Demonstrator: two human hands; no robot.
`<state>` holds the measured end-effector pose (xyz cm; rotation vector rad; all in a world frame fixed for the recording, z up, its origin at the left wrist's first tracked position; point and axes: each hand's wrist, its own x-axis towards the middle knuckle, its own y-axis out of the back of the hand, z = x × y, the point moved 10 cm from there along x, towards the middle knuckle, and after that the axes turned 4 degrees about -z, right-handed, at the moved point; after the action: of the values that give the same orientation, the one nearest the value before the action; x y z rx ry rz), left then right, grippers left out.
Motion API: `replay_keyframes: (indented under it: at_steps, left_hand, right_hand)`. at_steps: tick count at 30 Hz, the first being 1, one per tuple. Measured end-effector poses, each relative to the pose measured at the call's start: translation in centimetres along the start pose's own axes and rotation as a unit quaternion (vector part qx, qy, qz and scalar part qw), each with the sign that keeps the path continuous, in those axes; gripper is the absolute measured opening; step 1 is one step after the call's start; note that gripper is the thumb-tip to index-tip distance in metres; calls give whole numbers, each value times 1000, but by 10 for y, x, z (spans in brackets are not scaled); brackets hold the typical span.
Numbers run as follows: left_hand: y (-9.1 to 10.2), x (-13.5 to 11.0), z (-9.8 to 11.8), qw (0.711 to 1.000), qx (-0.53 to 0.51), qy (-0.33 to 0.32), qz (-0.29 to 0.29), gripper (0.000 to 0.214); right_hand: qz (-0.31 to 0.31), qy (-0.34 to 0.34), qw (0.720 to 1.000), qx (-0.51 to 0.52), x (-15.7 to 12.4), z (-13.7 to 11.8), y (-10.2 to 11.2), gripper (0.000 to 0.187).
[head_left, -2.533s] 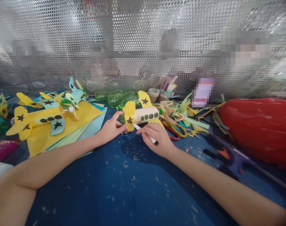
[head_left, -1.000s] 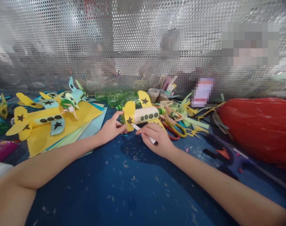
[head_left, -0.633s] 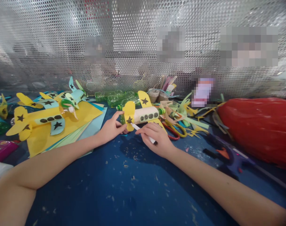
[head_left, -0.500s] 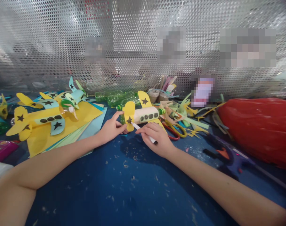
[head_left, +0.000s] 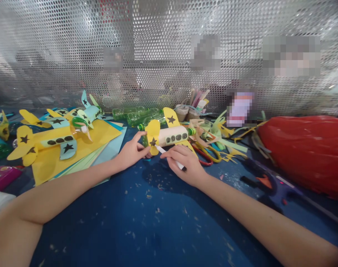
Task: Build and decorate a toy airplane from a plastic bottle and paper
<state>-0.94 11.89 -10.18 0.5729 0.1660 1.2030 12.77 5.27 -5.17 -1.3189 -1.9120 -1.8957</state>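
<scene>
A toy plane (head_left: 171, 136) made from a green bottle lies on the blue table (head_left: 124, 230). It has a pale paper body with dark round windows, yellow wings and a yellow tail. My left hand (head_left: 134, 151) grips its tail end between thumb and fingers. In my right hand (head_left: 187, 165) is a white marker (head_left: 162, 150) with a black end, its tip at the dark star on the tail. Further left, a finished-looking yellow toy plane (head_left: 56, 138) with blue wings rests on sheets of coloured paper (head_left: 102, 139).
Green bottles (head_left: 146, 115) lie behind the plane. Scissors (head_left: 210, 154) and paper scraps (head_left: 227, 137) are to its right. A purple glue gun (head_left: 280, 185) sits before a large red bag (head_left: 302, 152). Perforated metal mesh (head_left: 163, 48) stands at the back.
Both hands and the plane stay almost where they were. The marker tip remains at the tail star; the view shifts only slightly.
</scene>
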Motion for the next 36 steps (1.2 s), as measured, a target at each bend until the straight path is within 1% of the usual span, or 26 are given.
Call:
replay_keyframes:
  at_steps: [7, 14, 27, 36]
  left_hand:
    - [-1, 0, 1, 1000, -10, -3, -4, 53]
    - [0, 0, 1, 1000, -7, -1, -3, 54]
    - [0, 0, 2, 1000, -9, 2, 0, 53]
    - [-1, 0, 1, 1000, -9, -3, -1, 53]
  right_hand:
    - [-5, 8, 1000, 0, 1, -1, -2, 20]
    - [12, 4, 1000, -6, 0, 0, 2, 18]
    - [6, 1, 1000, -4, 0, 0, 1, 19]
    - [1, 12, 1000, -1, 0, -2, 0, 19]
